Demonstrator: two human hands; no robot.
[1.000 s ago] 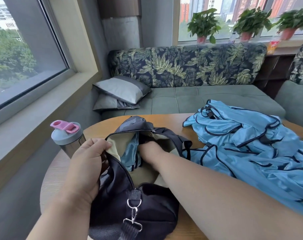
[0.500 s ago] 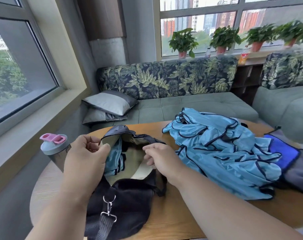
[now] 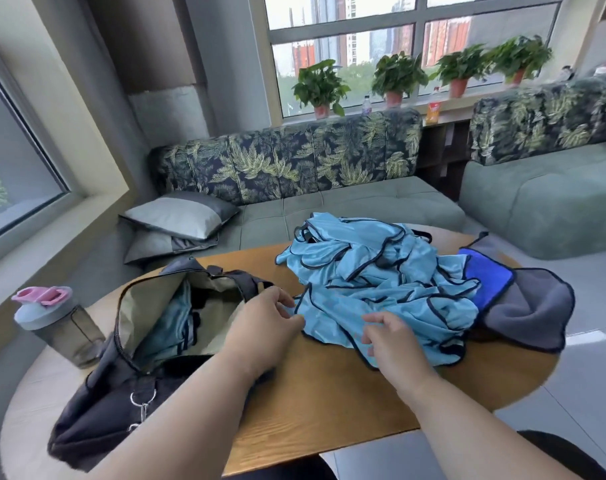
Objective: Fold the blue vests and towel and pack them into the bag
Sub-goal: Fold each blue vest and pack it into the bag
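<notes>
A: Head view first. Where are the vests?

B: The heap of blue vests (image 3: 374, 285) lies on the round wooden worktop (image 3: 329, 393), toward two o'clock. One folded vest (image 3: 171, 327) sits inside the open dark bag (image 3: 121, 403) at nine o'clock.

A: And each grip?

B: The left hand (image 3: 263, 327) pinches the heap's near left edge, just beside the bag's mouth. The right hand (image 3: 395, 341) has its fingers curled onto the fabric at the heap's near edge.

A: The towel?

B: The blue and grey towel (image 3: 523, 306) lies at three o'clock, touching the vests.

A: Any writing?

B: None readable. A shaker bottle (image 3: 57, 323) with a pink lid stands at nine o'clock beside the bag.
</notes>
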